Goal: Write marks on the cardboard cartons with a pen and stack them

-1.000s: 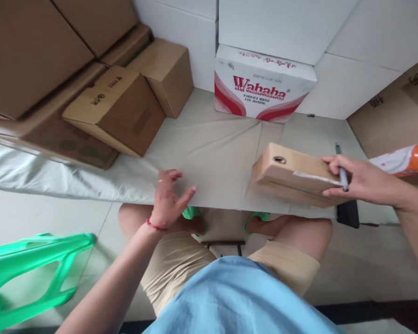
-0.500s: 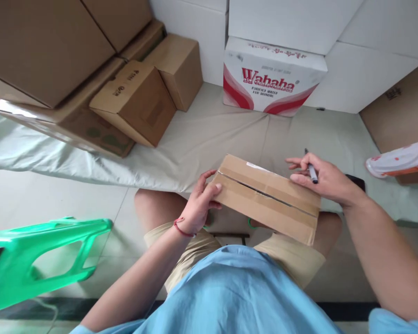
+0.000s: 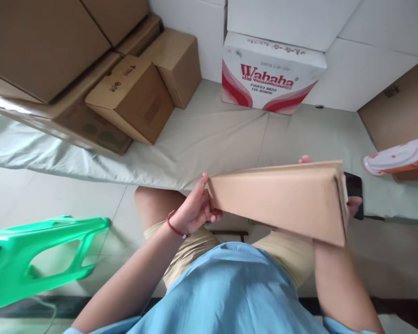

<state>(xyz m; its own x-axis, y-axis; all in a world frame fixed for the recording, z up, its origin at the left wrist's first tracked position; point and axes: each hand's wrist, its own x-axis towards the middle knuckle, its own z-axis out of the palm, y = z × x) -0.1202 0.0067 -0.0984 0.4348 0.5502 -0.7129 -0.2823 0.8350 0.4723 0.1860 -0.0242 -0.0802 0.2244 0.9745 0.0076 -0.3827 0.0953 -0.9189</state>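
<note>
A flat brown cardboard box (image 3: 278, 199) is tilted up above my lap, with a plain long side facing me. My left hand (image 3: 198, 206), with a red cord at its wrist, grips the box's left end between thumb and fingers. At the right end my right hand (image 3: 354, 205) is mostly hidden behind the box; only fingertips beyond its top edge and a bit of the hand past its right edge show. Whether it still has the pen cannot be seen.
Cartons (image 3: 132, 97) stand at the back left on a cloth-covered surface (image 3: 209, 139), with a Wahaha box (image 3: 271, 76) at the back. A black phone (image 3: 355, 185) and an orange-white packet (image 3: 400, 155) lie at right. A green stool (image 3: 17, 250) stands at left.
The box has been turned up from its taped face to a plain side and shifted right. My right hand, which held a pen above the box, has moved behind its right end.
</note>
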